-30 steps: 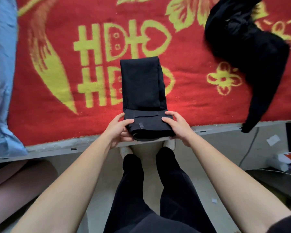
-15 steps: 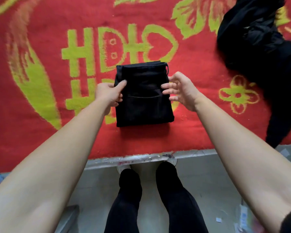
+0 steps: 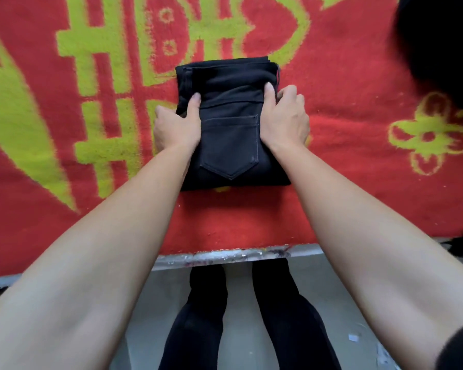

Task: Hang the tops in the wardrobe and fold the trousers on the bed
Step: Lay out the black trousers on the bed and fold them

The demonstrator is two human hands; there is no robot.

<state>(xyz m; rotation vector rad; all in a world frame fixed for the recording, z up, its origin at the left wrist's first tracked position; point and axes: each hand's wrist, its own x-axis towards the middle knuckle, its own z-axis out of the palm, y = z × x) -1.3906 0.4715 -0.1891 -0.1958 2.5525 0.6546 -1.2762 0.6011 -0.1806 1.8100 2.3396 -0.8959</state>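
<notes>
Trousers (image 3: 229,145): 1 folded bundle, centre of frame, on bed (image 3: 225,260). Change: left hand (image 3: 175,126) and right hand (image 3: 285,121), loose beside it 0.5 s ago, now grip its 2 sides, thumbs on top. Fold judged done. Black garment (image 3: 439,49), upper right, pending.

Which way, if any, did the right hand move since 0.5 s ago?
Yes: right hand moved left, away from yellow flower motif, onto folded black trousers right edge.

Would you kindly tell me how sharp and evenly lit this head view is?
Head view: even light, no glare; folded black denim trousers show crisp pocket stitching; red and yellow-green plush blanket blurs toward the edges; wide-angle distortion swells forearms; crumpled black garment at top right lacks detail.
</notes>
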